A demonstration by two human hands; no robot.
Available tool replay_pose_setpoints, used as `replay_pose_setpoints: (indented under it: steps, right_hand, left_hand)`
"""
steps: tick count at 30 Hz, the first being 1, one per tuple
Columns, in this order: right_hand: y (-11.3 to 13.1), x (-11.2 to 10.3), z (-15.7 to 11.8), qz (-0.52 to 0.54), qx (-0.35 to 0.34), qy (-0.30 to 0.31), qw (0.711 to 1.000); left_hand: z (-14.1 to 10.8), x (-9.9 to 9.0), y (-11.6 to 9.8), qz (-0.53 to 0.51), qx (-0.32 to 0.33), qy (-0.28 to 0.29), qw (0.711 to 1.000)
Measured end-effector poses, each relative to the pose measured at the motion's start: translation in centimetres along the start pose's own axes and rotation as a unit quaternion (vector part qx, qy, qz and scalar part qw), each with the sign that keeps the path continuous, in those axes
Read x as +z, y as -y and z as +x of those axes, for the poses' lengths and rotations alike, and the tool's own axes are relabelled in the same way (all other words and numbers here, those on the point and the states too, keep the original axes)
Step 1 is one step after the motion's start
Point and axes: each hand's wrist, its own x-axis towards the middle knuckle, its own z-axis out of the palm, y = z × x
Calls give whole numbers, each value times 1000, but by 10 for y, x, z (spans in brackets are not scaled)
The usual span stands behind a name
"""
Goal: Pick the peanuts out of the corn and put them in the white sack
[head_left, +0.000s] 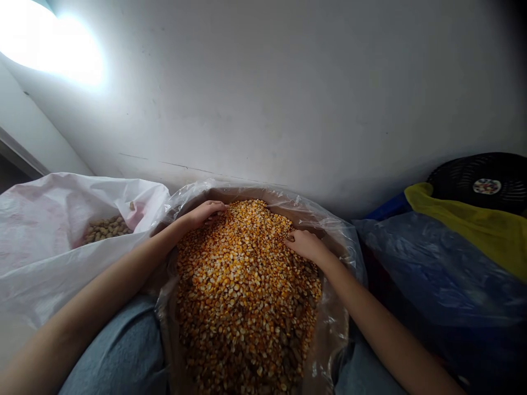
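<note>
A large heap of yellow and orange corn kernels (242, 285) fills a box lined with a clear plastic bag (333, 222) between my knees. Some darker, peanut-like pods (291, 351) lie among the kernels at the lower right. My left hand (207, 212) rests at the heap's upper left edge, its fingers bent together over the kernels; anything in them is too small to make out. At the heap's right side, my right hand (303, 243) has its fingers curled and pressed together at the kernels, and what they hold is hidden.
On the left, a white sack (37, 219) stands open with unshelled peanuts (106, 229) inside. Blue plastic (440, 263), yellow mesh cloth (465, 214) and a black fan (486, 184) are at the right. A wall (263, 99) rises behind the box.
</note>
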Motion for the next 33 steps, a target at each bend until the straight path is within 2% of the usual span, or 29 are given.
replay_pose_setpoints:
  steps: [4, 17, 19, 21, 23, 25, 27, 29, 31, 32, 33]
  right_hand:
    - [0, -1, -1, 26, -14, 3, 1000]
    - [-1, -6, 0, 176, -43, 23, 983]
    - [-2, -5, 1, 185, -46, 17, 982]
    - [-4, -3, 3, 188, -46, 9, 981]
    - [-6, 0, 7, 188, -47, 3, 981]
    - [-8, 2, 10, 183, -42, 3, 982]
    - [-7, 3, 12, 184, -44, 1, 982]
    - [-6, 3, 12, 195, -53, -2, 979]
    - [-5, 2, 13, 210, -57, 0, 976]
    - [-5, 1, 14, 212, -52, 4, 976]
    - [-6, 1, 15, 211, -44, 6, 976]
  left_hand:
    - [1, 2, 1, 10, -1, 16, 1000]
    - [3, 0, 4, 31, 1, -1, 1000]
    - [-1, 6, -4, 38, 23, -31, 999]
    - [-14, 14, -19, 49, 83, -91, 991]
    - [-39, 22, -41, 63, 167, -175, 968]
    - [-71, 21, -63, 103, 217, -280, 930]
    - [-105, 4, -80, 189, 234, -357, 884]
    - [-134, -31, -90, 300, 197, -379, 853]
    - [-154, -76, -92, 394, 103, -368, 836]
    - [-162, -98, -91, 425, 46, -349, 834]
    - [-169, -116, -88, 438, -9, -309, 844]
